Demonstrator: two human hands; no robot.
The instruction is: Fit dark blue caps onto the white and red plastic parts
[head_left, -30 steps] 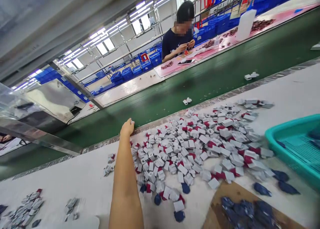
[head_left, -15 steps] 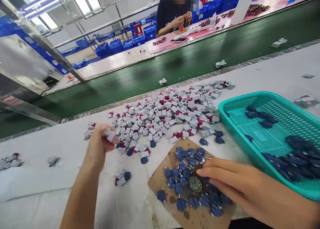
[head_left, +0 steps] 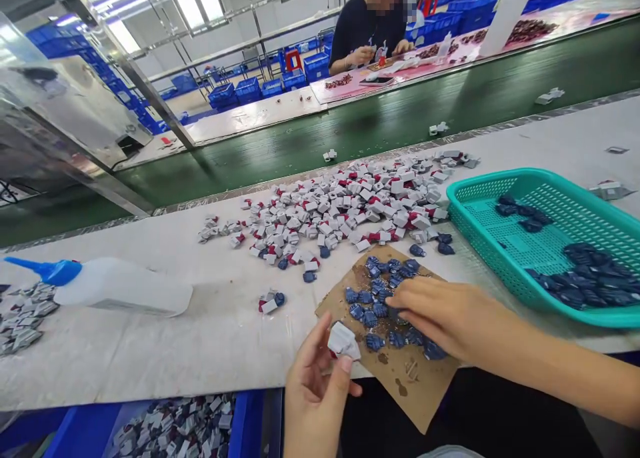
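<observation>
My left hand [head_left: 315, 385] is at the bottom centre, holding a small white and grey moulded part [head_left: 343, 341] between thumb and fingers, just off the near corner of a brown cardboard sheet [head_left: 410, 385]. Several dark blue pieces [head_left: 375, 305] lie scattered on that sheet. My right hand [head_left: 445, 311] reaches in from the right, with its fingertips resting on the blue pieces. Whether those fingers grip one cannot be seen. A large heap of small white, grey and red parts [head_left: 340, 211] spreads over the white bench beyond both hands.
A teal plastic basket [head_left: 500, 178] holding dark blue pieces stands to the right. A squeeze bottle with a blue nozzle [head_left: 115, 286] lies at left. A blue bin [head_left: 75, 431] of parts sits below the bench. Beyond a green belt [head_left: 350, 131], a co-worker [head_left: 365, 31] works.
My left hand has come from the heap to the cardboard's near corner, with the white part. My right hand has shifted up the cardboard. The view has tilted down, showing the bottle and bin.
</observation>
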